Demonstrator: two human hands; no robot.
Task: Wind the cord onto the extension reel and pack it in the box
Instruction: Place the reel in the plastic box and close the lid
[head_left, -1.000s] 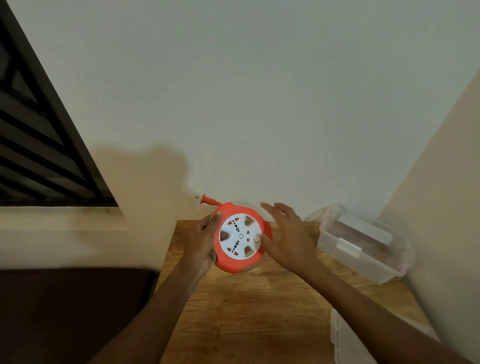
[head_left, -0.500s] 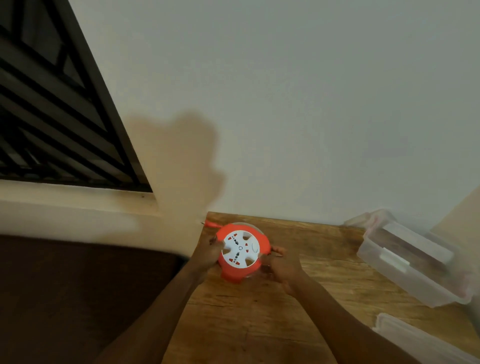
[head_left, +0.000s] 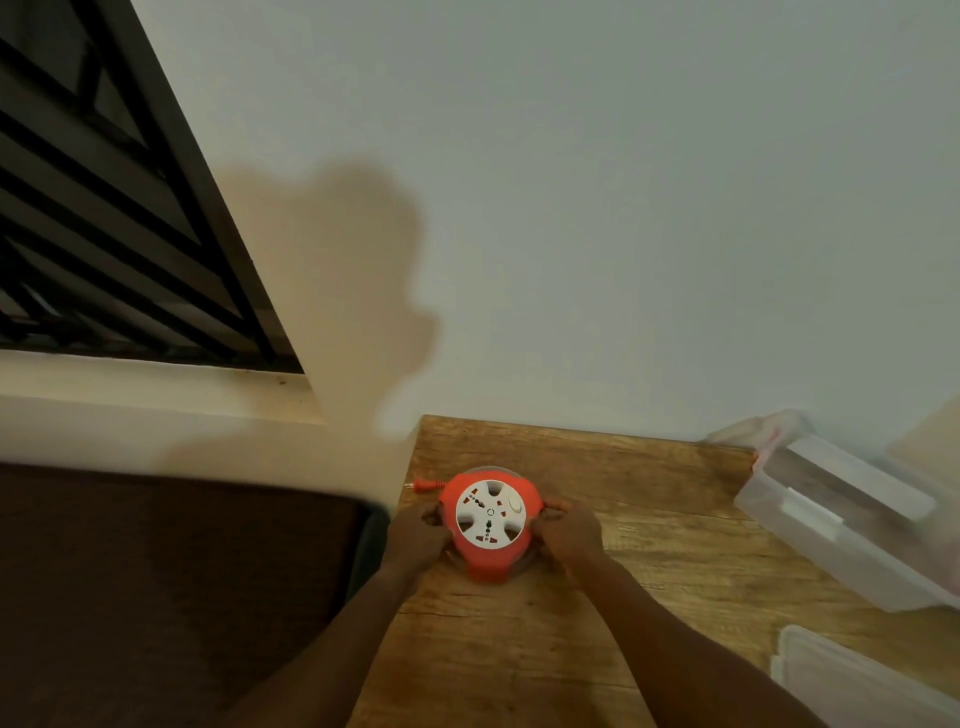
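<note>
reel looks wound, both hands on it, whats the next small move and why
Probably lift the reel and carry it right toward the clear box. The left hand and right hand grip its sides on the table, only the plug sticks out, and the box sits open with its lid off.
</note>
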